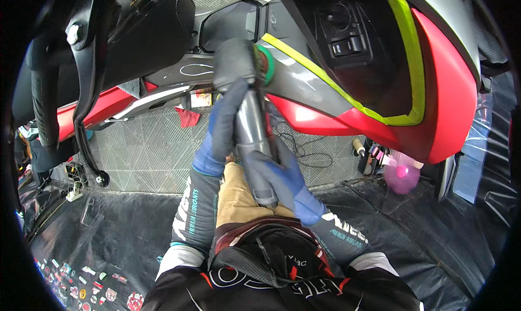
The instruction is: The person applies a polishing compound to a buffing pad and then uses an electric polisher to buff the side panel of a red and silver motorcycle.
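A corded-style polisher (pixel 254 144) with a dark head and a green pad (pixel 266 65) is held in both gloved hands, its pad at the grey plastic panel of a red and grey scooter. Up near the tool's head, my left hand (pixel 230 111) is wrapped round the front of the body. My right hand (pixel 281 172) grips the rear part of the handle. Yellow-green masking tape (pixel 321 74) runs along the edge of the grey panel (pixel 301 83) and round the dark inner panel with its switches. The red fairing (pixel 443 87) curves away at the right.
At upper left are the scooter's black seat (pixel 150 30) and a black brake lever (pixel 85 107). A black cable (pixel 313 158) lies on the tiled floor. A pink round container (pixel 402 172) and bottles (pixel 358 147) stand at the right. A power strip (pixel 74 192) lies at the left.
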`<act>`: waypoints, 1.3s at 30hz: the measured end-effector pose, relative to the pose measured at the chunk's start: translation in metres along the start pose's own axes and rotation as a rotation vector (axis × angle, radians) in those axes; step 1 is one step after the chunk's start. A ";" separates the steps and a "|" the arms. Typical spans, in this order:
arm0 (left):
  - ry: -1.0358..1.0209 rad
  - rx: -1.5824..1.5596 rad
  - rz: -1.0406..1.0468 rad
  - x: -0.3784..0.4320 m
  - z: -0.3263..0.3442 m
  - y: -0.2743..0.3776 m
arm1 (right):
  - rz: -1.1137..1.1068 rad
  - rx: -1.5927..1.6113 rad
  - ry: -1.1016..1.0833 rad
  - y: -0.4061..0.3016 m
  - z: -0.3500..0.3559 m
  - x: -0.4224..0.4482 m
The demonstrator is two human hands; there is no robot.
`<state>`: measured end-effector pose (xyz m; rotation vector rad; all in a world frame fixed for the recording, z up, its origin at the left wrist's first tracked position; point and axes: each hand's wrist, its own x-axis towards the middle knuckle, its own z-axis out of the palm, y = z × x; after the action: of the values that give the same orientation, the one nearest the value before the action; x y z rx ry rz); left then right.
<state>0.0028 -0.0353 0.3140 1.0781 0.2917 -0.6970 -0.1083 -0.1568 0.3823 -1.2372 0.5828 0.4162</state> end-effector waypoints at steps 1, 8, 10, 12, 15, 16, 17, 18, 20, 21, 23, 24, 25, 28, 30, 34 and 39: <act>0.015 -0.029 0.014 0.003 0.000 0.000 | -0.004 -0.014 -0.017 -0.005 0.000 0.004; 0.016 -0.016 0.042 -0.036 0.051 -0.010 | -0.015 0.129 0.049 0.033 -0.032 -0.041; -0.042 -0.040 -0.046 -0.057 0.069 -0.021 | 0.048 0.172 0.065 0.037 -0.045 -0.073; -0.167 -0.198 -0.097 -0.068 0.073 -0.047 | 0.079 0.248 0.069 0.038 -0.053 -0.099; -0.215 0.128 -0.145 -0.081 0.083 -0.037 | 0.067 0.292 0.097 0.042 -0.050 -0.116; -0.220 0.150 -0.150 -0.080 0.081 -0.037 | 0.056 0.291 0.111 0.042 -0.049 -0.116; -0.235 0.169 -0.155 -0.077 0.081 -0.035 | 0.075 0.328 0.082 0.041 -0.049 -0.112; -0.209 0.096 -0.174 -0.073 0.078 -0.030 | 0.063 0.289 0.092 0.043 -0.047 -0.104; -0.156 -0.050 -0.208 -0.059 0.066 -0.013 | 0.038 0.212 0.109 0.049 -0.040 -0.078; -0.123 -0.073 -0.078 -0.049 0.055 -0.016 | 0.032 0.185 0.087 0.044 -0.031 -0.063; -0.041 0.049 0.020 -0.023 0.017 -0.019 | -0.070 -0.033 0.050 0.034 -0.016 -0.030; -0.064 -0.018 -0.026 -0.016 0.008 -0.016 | -0.122 -0.142 0.039 0.030 -0.011 -0.017; -0.082 -0.083 -0.074 -0.009 -0.002 -0.013 | -0.103 -0.124 0.018 0.025 -0.005 -0.006; -0.019 -0.209 -0.072 -0.007 0.003 -0.002 | -0.054 -0.098 -0.020 0.017 0.000 0.009; 0.005 -0.201 -0.031 -0.015 0.007 -0.004 | -0.022 -0.104 -0.028 0.025 -0.004 0.011; 0.027 -0.227 -0.026 -0.027 -0.005 -0.052 | -0.018 -0.184 -0.042 0.029 -0.018 -0.017; -0.101 -0.086 -0.027 -0.052 0.013 -0.088 | 0.024 -0.133 0.029 0.042 -0.039 -0.066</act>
<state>-0.0947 -0.0528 0.2863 0.9560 0.2476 -0.7544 -0.1925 -0.1817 0.3835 -1.3667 0.6025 0.4638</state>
